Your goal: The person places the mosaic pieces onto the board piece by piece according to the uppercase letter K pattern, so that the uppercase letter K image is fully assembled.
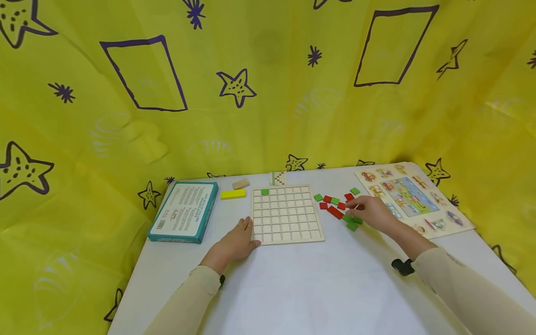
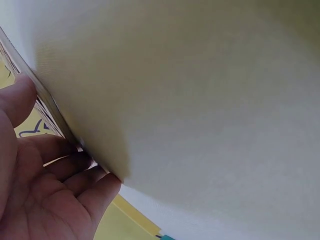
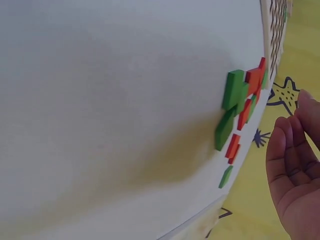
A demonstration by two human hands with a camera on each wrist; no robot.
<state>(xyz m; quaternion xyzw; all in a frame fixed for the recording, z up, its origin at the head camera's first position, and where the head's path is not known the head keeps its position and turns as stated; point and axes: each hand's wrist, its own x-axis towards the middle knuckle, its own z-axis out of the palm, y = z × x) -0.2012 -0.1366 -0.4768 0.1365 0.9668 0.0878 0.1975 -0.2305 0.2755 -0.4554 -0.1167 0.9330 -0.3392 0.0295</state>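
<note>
A square wooden grid board [image 1: 288,242] lies on the table with one green tile [image 1: 265,191] in its far row. My left hand [image 1: 239,239] rests against the board's near-left corner, fingers along the left side and thumb at the front edge. In the left wrist view its fingertips meet the board's edge [image 2: 55,112]. My right hand [image 1: 374,213] is over the right side of a scatter of green tiles [image 1: 318,197] and red tiles [image 1: 324,205]. Its thumb and fingertips are close together, with no tile showing between them in the right wrist view. A longer red block [image 1: 335,212] lies among the tiles.
A teal-edged box [image 1: 184,211] lies at the left, near a yellow block [image 1: 233,194] and a plain wooden block [image 1: 241,184]. Behind the board is a small pattern card [image 1: 278,178]. A picture puzzle board [image 1: 454,228] lies at the right. A yellow curtain [image 1: 268,130] hangs behind the table.
</note>
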